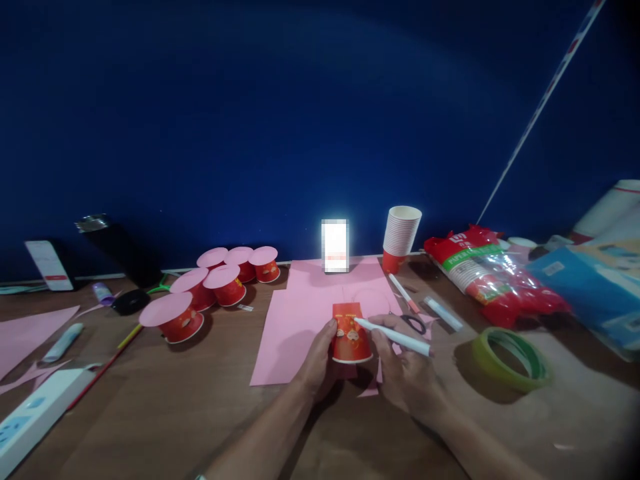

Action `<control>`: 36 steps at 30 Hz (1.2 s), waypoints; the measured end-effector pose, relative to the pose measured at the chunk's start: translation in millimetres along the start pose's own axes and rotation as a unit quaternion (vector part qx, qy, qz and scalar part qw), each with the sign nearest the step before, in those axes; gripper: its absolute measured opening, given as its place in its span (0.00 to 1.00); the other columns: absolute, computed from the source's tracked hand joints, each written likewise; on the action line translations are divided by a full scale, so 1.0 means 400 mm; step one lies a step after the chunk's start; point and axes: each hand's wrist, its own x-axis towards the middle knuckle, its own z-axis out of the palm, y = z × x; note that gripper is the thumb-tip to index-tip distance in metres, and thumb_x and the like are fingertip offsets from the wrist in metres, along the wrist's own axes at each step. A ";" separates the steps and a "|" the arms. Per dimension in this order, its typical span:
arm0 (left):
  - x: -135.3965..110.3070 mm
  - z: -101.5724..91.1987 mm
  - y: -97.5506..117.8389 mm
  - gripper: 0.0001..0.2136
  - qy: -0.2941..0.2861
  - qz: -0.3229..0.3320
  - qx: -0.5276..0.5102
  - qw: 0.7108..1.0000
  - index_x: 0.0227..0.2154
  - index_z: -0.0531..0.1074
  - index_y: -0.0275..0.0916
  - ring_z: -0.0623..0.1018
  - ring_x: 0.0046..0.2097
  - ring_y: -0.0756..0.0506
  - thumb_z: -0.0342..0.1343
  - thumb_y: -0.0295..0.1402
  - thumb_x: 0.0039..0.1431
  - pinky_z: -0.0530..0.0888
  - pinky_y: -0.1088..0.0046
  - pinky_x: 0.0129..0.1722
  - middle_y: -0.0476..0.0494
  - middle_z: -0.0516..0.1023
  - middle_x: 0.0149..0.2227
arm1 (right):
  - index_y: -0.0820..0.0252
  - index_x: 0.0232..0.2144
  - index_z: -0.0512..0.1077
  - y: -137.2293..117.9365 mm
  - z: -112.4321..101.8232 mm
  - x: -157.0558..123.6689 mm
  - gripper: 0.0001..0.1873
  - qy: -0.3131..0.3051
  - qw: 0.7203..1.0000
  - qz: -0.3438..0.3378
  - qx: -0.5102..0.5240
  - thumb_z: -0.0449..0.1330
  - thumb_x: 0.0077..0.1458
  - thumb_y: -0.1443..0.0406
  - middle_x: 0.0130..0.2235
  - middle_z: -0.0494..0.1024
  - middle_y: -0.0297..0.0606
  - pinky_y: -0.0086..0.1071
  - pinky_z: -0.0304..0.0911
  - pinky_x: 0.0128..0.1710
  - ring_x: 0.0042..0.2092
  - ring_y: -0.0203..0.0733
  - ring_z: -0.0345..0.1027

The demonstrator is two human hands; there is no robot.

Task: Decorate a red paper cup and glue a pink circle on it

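My left hand is wrapped round a red paper cup that stands upside down on a pink paper sheet. My right hand grips a white pen whose tip touches the cup's right side. A faint drawn circle shows on the pink sheet just behind the cup. Black-handled scissors lie right of the cup, partly behind the pen.
Several upturned red cups capped with pink paper discs stand at left. A stack of paper cups, a bagged pack of cups, a green tape roll, a glue stick, a power strip and black tape surround the sheet.
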 end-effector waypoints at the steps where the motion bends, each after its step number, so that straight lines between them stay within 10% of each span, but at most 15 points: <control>1: -0.001 0.001 0.001 0.19 0.001 -0.003 0.003 1.000 0.44 0.72 0.31 0.78 0.47 0.37 0.53 0.42 0.59 0.72 0.62 0.47 0.34 0.78 0.45 | 0.58 0.36 0.71 0.001 0.001 0.000 0.08 0.003 1.000 0.000 0.003 0.52 0.61 0.64 0.35 0.78 0.39 0.34 0.70 0.38 0.36 0.41 0.73; 12: 0.000 -0.011 0.002 0.24 0.005 -0.028 0.037 0.999 0.48 0.70 0.31 0.79 0.42 0.37 0.52 0.47 0.59 0.74 0.66 0.36 0.32 0.79 0.44 | 0.58 0.34 0.70 -0.006 0.002 -0.009 0.08 0.001 1.000 0.026 -0.006 0.52 0.61 0.64 0.32 0.76 0.38 0.32 0.68 0.35 0.33 0.40 0.71; 36: 0.000 -0.004 -0.001 0.21 -0.007 -0.009 0.016 1.000 0.45 0.72 0.30 0.77 0.47 0.36 0.52 0.44 0.60 0.72 0.61 0.48 0.33 0.79 0.44 | 0.59 0.37 0.71 -0.002 0.003 -0.008 0.09 0.001 1.000 0.027 -0.006 0.52 0.62 0.63 0.35 0.77 0.39 0.33 0.67 0.39 0.37 0.41 0.71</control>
